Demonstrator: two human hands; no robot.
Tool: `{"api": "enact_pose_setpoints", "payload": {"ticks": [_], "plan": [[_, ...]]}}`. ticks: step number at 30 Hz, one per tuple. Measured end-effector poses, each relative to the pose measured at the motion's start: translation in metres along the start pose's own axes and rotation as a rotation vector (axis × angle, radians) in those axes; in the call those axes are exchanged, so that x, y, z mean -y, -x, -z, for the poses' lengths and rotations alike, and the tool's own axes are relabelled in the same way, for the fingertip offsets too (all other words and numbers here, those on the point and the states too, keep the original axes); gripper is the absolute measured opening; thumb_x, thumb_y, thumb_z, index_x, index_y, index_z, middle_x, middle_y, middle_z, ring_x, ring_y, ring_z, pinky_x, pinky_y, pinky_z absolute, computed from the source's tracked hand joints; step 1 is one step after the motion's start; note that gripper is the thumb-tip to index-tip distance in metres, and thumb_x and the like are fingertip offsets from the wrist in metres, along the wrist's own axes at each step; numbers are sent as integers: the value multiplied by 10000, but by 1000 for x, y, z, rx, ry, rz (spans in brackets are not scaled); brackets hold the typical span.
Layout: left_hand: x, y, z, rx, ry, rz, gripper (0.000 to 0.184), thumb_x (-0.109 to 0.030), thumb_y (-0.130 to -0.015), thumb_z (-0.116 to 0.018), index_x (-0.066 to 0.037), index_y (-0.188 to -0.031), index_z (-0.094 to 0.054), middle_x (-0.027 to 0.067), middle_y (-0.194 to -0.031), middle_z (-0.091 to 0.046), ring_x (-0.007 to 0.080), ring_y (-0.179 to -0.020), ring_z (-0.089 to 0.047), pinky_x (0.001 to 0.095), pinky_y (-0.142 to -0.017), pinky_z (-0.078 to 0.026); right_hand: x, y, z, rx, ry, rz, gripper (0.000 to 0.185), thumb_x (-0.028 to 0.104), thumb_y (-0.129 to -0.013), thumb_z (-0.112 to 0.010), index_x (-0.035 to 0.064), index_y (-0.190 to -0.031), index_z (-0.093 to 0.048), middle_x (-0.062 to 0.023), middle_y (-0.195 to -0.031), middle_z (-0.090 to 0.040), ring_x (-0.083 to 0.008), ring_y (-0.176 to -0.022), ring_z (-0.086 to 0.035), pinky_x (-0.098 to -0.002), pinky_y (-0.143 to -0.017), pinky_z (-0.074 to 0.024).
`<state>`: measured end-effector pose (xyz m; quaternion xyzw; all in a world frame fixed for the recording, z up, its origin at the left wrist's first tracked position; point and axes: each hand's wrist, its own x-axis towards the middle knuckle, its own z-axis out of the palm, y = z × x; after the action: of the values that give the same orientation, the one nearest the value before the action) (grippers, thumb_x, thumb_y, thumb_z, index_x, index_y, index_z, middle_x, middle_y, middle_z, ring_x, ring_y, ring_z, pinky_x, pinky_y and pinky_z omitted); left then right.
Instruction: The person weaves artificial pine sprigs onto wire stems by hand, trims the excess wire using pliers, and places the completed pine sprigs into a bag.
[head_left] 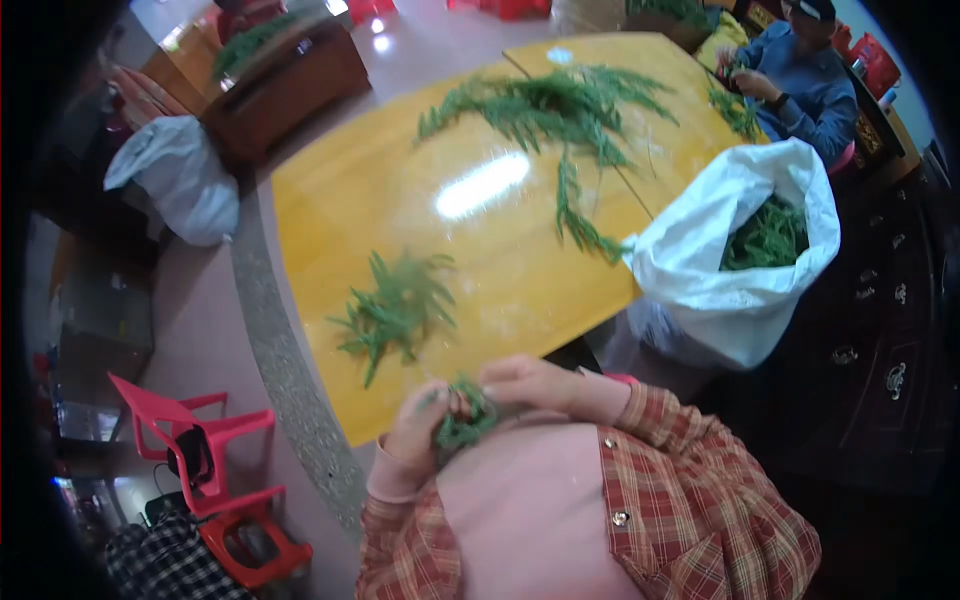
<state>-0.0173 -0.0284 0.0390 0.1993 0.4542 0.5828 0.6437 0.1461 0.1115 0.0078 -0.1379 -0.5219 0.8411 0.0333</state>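
My left hand (417, 424) is closed around a small bundle of green leafy sprigs (463, 420), held close to my body at the table's near edge. Just right of that bundle is my right hand (528, 383), its fingers curled together; they are blurred, and whatever they pinch is hidden. A small pile of loose feathery sprigs (385, 320) lies on the yellow table (400, 190) in front of my left hand. Farther back a larger heap of the same greenery (545, 105) is spread out, with one long strand trailing toward me.
A white woven sack (690, 270) with greenery (768, 235) inside stands open at the table's right. Beyond it a person (815, 90) handles sprigs. Another white sack (180, 180) sits left on the floor, near a pink plastic chair (195, 430) and a red stool (255, 550).
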Motion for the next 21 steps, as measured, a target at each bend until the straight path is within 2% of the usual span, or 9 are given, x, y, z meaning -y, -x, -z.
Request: {"api": "enact_pose_setpoints", "payload": {"ticks": [4,8,9,12,15,18,21], "plan": [[7,9,4,194,102,-16,190,-172,-916,-556,-2,-1000,-541,89,-901,-563,194,-913,-542,322,-855,-433,-1,8,-5,26,-31,25,182,191,-931,-543,37,-1007,-604,35,-901,-575,-43,-861,-481,-211,-798,-393],[4,28,-8,199,107,0,217,-173,-870,-610,-19,-1016,-570,98,-930,-603,228,-908,-583,363,-867,-458,-2,23,-7,47,48,60,196,219,-940,-531,49,-1007,-601,52,-890,-566,-23,-836,-471,-203,-777,-388],[7,30,-7,249,135,-28,264,-158,-854,-624,-13,-1068,-571,104,-966,-614,239,-957,-591,368,-893,-455,-3,26,-9,56,36,75,194,217,-941,-532,49,-1009,-600,56,-886,-561,-21,-830,-467,-202,-770,-388],[9,42,-21,116,-35,-21,203,-187,-902,-585,-22,-1020,-567,90,-957,-606,206,-916,-583,335,-867,-460,-8,37,-15,71,-5,101,183,209,-942,-535,49,-1007,-595,66,-871,-541,-17,-809,-453,-196,-748,-385],[23,36,-21,-10,-134,-83,182,-203,-956,-517,-27,-963,-564,37,-854,-598,120,-769,-542,250,-714,-440,-11,43,-20,94,-11,130,165,195,-943,-535,47,-993,-590,72,-852,-519,-15,-788,-437,-193,-729,-380],[25,35,-32,-114,-336,-216,265,-251,-981,-487,-34,-850,-565,10,-764,-585,97,-692,-524,230,-648,-427,-18,45,-20,157,-8,154,156,186,-942,-537,45,-987,-585,71,-849,-511,-15,-783,-434,-193,-730,-382],[25,39,-36,-139,-460,-249,302,-253,-973,-503,-38,-770,-564,5,-725,-565,94,-676,-514,242,-638,-425,-25,46,-21,220,-73,147,161,193,-945,-537,44,-991,-581,63,-860,-517,-18,-789,-440,-194,-732,-386]]}}
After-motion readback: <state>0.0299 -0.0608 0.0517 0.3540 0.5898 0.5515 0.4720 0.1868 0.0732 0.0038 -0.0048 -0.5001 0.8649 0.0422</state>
